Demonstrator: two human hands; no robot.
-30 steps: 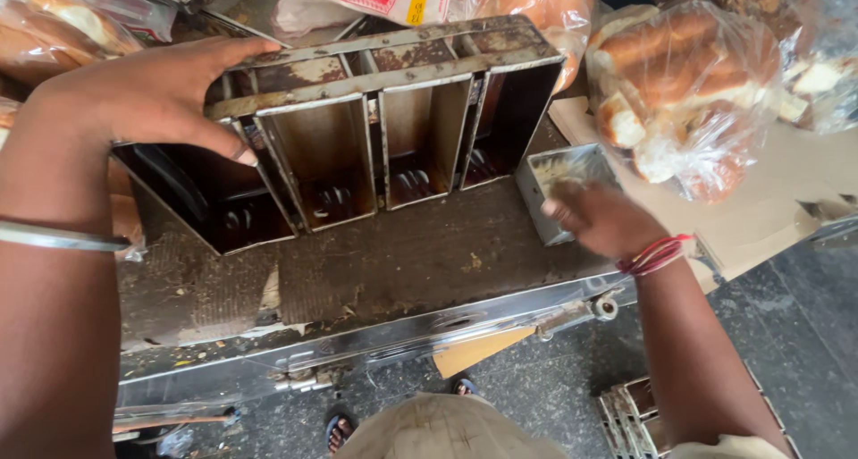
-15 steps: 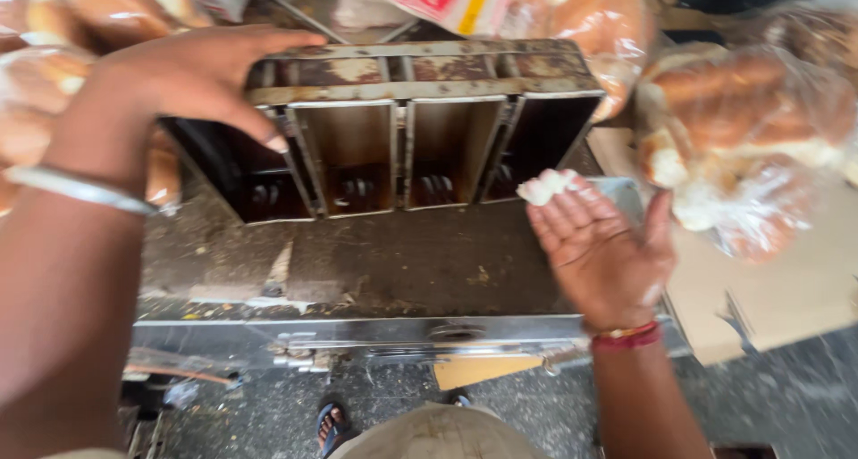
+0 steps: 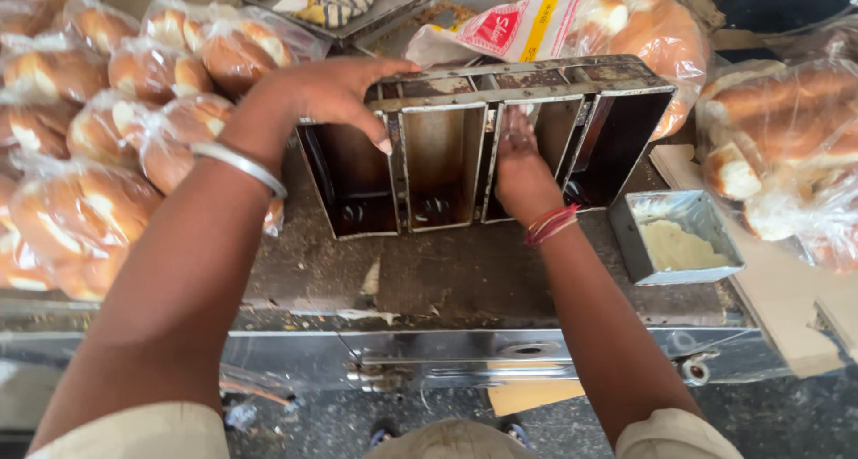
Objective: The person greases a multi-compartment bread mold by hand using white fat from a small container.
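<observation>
A dark metal bread pan set [image 3: 536,76] with several joined compartments lies tipped on its side, its openings facing me. My left hand [image 3: 331,92] grips the top rim near the left end, thumb hooked over the divider. My right hand [image 3: 520,168] reaches into the third compartment from the left, fingers pressed against its inner wall. What the fingertips carry is hidden. A small square metal tin [image 3: 626,235] holding pale fat [image 3: 679,244] sits just right of my right wrist.
Bagged bread loaves are piled at the left [image 3: 80,218], at the right [image 3: 786,128] and behind the pan [image 3: 643,30]. A flat tray [image 3: 393,3] lies at the back. The worn table has a metal front edge [image 3: 465,352], and cardboard [image 3: 786,307] lies at the right.
My right hand left the tin with a white lump on its fingertips and went into the third compartment. My left hand kept its hold on the rim.
</observation>
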